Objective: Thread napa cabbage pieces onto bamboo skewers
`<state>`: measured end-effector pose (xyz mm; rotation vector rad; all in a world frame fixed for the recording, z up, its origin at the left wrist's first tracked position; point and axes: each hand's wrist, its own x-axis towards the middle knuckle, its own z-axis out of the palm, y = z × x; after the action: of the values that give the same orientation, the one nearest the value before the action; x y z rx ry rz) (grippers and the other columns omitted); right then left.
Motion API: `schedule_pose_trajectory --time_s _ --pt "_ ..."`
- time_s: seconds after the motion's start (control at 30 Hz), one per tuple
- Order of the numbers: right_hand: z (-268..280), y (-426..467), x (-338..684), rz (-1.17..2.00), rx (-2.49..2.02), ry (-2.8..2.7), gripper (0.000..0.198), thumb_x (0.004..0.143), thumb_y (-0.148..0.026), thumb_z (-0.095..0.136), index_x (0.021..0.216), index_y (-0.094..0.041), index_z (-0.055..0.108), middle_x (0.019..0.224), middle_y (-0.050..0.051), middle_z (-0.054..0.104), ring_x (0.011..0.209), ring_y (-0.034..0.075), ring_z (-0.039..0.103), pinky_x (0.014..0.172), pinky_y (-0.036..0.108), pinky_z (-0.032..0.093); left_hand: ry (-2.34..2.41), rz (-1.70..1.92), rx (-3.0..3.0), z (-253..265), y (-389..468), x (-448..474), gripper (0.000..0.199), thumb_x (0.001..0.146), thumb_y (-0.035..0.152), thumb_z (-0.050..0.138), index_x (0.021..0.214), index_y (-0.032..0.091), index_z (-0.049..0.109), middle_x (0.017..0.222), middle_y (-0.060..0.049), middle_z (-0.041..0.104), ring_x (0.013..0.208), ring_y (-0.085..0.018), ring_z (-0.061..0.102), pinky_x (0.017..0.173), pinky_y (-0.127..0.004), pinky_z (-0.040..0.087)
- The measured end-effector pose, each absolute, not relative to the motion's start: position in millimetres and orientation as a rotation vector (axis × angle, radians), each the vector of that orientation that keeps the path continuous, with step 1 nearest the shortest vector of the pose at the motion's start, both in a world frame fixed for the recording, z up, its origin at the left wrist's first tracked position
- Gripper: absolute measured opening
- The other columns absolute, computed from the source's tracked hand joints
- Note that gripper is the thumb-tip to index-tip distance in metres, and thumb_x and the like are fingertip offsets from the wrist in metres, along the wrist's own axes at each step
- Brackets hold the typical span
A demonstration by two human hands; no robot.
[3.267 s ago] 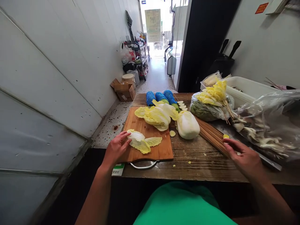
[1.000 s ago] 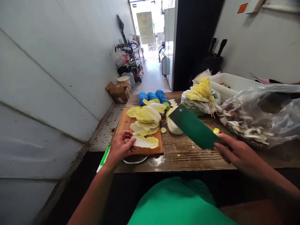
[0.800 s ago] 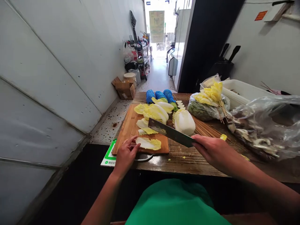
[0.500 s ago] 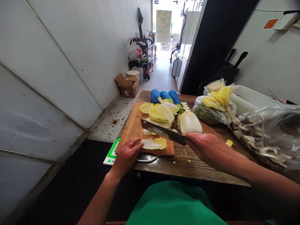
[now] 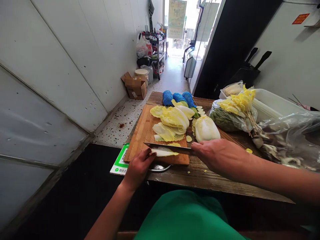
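My right hand (image 5: 208, 151) is wrapped round the handle of a cleaver (image 5: 172, 147). Its blade stretches left across a napa cabbage leaf (image 5: 163, 153) at the near edge of a wooden cutting board (image 5: 141, 133). With curled fingers, my left hand (image 5: 140, 164) grips the stem end of that leaf, close beside the blade tip. Part of the leaf shows behind the blade, and the cutting edge is hard to make out. Beyond the cleaver lies a pile of loose cabbage leaves (image 5: 175, 120). A cabbage head (image 5: 207, 129) rests right of the board.
Blue net-wrapped produce (image 5: 178, 97) sits at the table's far end, near pale round slices (image 5: 200, 110). To the right are skewered yellow leaves (image 5: 238, 101), a bag of greens (image 5: 228, 118) and a plastic bag of mushrooms (image 5: 295, 143). A green-and-white sign (image 5: 120, 165) sticks out under the board.
The cleaver has come down and toward me, from a slant above the board to nearly level along the leaf. My left fingers have curled in more. The view has shifted slightly.
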<state>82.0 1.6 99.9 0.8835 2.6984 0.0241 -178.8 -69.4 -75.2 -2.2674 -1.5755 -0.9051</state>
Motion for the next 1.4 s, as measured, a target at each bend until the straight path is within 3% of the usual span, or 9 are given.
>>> schedule_pose_trajectory --time_s 0.23,0.53,0.67,0.9,1.1,1.4 --pt "101 12 76 -0.027 0.840 2.715 0.016 0.092 -0.018 0.037 0.097 -0.016 0.052 0.077 0.005 0.066 0.067 0.018 0.063 0.050 0.025 0.034 -1.537 -0.947 -2.288 -69 -71 -174 0.025 0.086 0.016 0.045 0.104 0.015 0.064 0.104 -0.014 0.062 0.091 -0.022 0.060 0.076 -0.036 0.051" --pt "106 18 67 -0.091 0.777 2.703 0.020 0.092 -0.015 0.038 0.101 -0.013 0.055 0.084 0.009 0.068 0.078 0.017 0.064 0.064 0.024 0.044 -1.554 -0.960 -2.297 -72 -71 -176 0.027 0.086 0.015 0.046 0.108 0.020 0.061 0.107 -0.013 0.061 0.098 -0.023 0.058 0.079 -0.038 0.051" --pt "108 22 64 -0.106 0.740 2.695 0.022 0.092 -0.015 0.035 0.100 -0.013 0.055 0.082 0.008 0.067 0.076 0.019 0.064 0.063 0.026 0.045 -1.559 -0.973 -2.296 -72 -70 -176 0.028 0.085 0.014 0.047 0.109 0.020 0.061 0.103 -0.012 0.062 0.097 -0.023 0.058 0.079 -0.039 0.051" --pt "112 28 57 -0.066 0.605 2.716 0.023 0.088 -0.006 0.038 0.103 -0.010 0.054 0.093 0.011 0.067 0.087 0.018 0.064 0.070 0.024 0.046 -1.592 -0.989 -2.317 -68 -70 -174 0.027 0.086 0.015 0.046 0.108 0.021 0.062 0.103 -0.011 0.062 0.095 -0.022 0.057 0.078 -0.038 0.051" --pt "111 31 53 0.020 0.586 2.737 0.019 0.085 -0.009 0.042 0.098 -0.011 0.057 0.078 0.007 0.067 0.070 0.018 0.065 0.054 0.023 0.041 -1.576 -0.944 -2.315 -66 -69 -173 0.023 0.086 0.014 0.046 0.101 0.017 0.063 0.102 -0.012 0.061 0.094 -0.022 0.057 0.076 -0.037 0.051" --pt "115 32 65 -0.049 0.637 2.694 0.020 0.088 -0.012 0.040 0.100 -0.012 0.057 0.078 0.006 0.067 0.074 0.017 0.064 0.059 0.022 0.042 -1.619 -0.883 -2.309 -72 -70 -174 0.030 0.088 0.015 0.041 0.108 0.021 0.062 0.106 -0.012 0.061 0.099 -0.023 0.056 0.080 -0.039 0.050"
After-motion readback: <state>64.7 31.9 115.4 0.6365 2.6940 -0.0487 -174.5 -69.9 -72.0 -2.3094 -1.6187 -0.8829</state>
